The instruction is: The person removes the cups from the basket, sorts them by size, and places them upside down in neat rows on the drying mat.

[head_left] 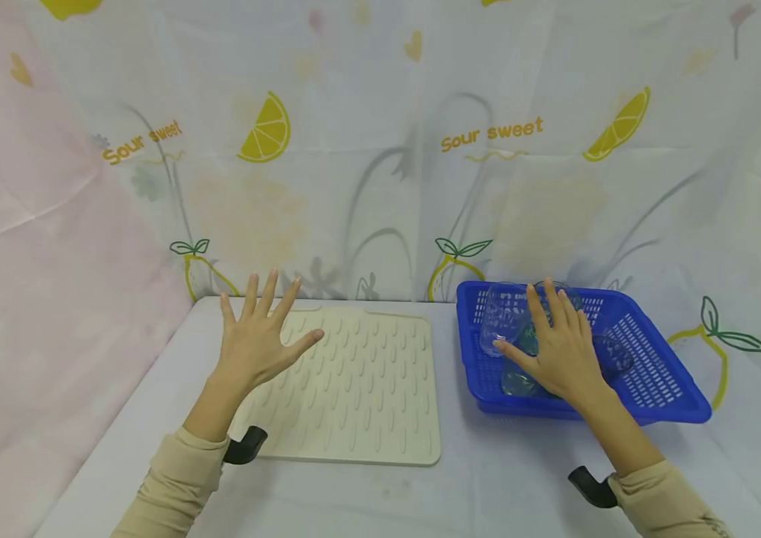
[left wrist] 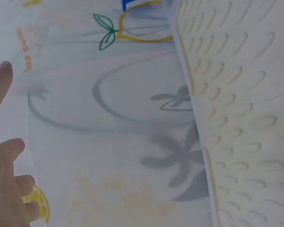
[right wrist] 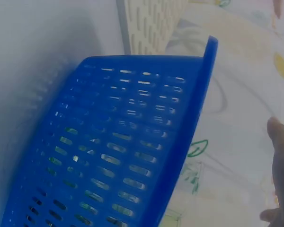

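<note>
Both hands have a released grip, fingers spread and holding nothing: the left hand (head_left: 253, 347) hangs over the left part of a cream ridged mat (head_left: 367, 388), and in the head view the right hand (head_left: 564, 351) lies across the blue basket (head_left: 646, 370). The see-through cups sit together in that basket, to the right of the mat on the white surface (head_left: 475, 486): a clear cup (head_left: 500, 321) at the left, a greenish cup (head_left: 519, 383) lower down, and a darker cup (head_left: 614, 355) partly behind the hand. Whether the right thumb touches the clear cup, I cannot tell. The main risk looks to be knocking: a hand lowered with fingers this wide could push one cup into another, and if they are glass, they could chip. Smooth walls might slip from a light pinch, and their transparency makes edges easy to misjudge. Catching the basket's raised rim while lifting a cup could drag the basket along. On the mat, the ridges might make a narrow base wobble.
</note>
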`<state>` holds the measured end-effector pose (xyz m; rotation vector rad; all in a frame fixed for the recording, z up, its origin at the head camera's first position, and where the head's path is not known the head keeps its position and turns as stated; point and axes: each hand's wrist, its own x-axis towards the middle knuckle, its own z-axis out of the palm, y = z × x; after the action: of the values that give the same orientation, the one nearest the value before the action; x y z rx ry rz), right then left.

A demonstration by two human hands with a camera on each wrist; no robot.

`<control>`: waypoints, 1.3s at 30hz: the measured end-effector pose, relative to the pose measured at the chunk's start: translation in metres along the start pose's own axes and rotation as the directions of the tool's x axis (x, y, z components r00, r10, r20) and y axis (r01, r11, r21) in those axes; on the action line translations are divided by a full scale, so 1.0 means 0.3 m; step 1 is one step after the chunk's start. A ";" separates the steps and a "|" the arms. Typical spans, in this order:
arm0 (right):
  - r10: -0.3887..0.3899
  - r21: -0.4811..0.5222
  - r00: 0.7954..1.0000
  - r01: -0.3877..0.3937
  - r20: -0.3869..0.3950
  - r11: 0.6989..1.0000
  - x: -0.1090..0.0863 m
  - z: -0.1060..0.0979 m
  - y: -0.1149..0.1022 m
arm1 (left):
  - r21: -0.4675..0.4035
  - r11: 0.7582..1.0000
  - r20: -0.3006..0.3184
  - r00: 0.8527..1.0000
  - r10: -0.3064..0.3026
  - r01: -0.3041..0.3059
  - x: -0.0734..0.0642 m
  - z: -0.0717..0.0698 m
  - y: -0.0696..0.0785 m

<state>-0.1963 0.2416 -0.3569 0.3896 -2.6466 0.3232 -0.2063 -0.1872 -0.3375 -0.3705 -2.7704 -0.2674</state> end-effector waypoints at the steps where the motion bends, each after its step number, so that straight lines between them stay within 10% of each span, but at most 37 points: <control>1: 0.000 0.007 1.000 0.000 0.020 1.000 0.002 -0.006 0.001 | -0.019 1.000 0.010 1.000 -0.002 0.002 -0.001 -0.001 0.000; 16: -0.016 0.141 0.982 -0.011 0.191 0.990 0.006 -0.031 0.045 | -0.355 0.933 0.060 0.998 -0.035 0.054 -0.011 -0.002 -0.018; 31: 0.038 0.212 0.969 -0.091 0.244 0.973 0.075 -0.006 0.101 | -0.414 0.908 0.085 0.996 -0.032 0.065 -0.011 0.017 -0.023; 39: 0.018 0.199 0.968 -0.069 0.250 0.978 0.128 -0.011 0.103 | -0.564 0.825 0.041 0.999 -0.003 0.026 0.001 0.040 -0.042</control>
<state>-0.2379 0.2630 -0.3414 0.4641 -2.8780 0.6030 -0.2137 -0.1964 -0.3504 -0.4965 -2.6762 -1.1112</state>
